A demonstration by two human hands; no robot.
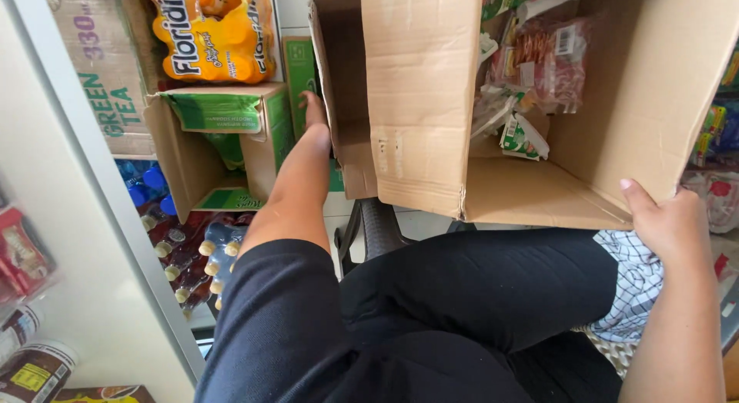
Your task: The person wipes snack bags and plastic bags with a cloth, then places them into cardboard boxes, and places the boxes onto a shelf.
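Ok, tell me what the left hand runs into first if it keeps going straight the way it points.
The left hand points up and away, along the side of the big cardboard box. Straight ahead stands a green carton, probably the first thing met; depth is unclear, and the fingertips may already touch it.

A large open brown cardboard box (423, 103), resting on the lap, is packed at its far end with plastic snack packets (539, 64); its near floor is left bare. A narrow gap beside the box's left flap is taken up by the left hand (314, 110), hemmed in by an open green-lined carton (223, 141). Bottled drinks (192, 257) crowd the floor below.
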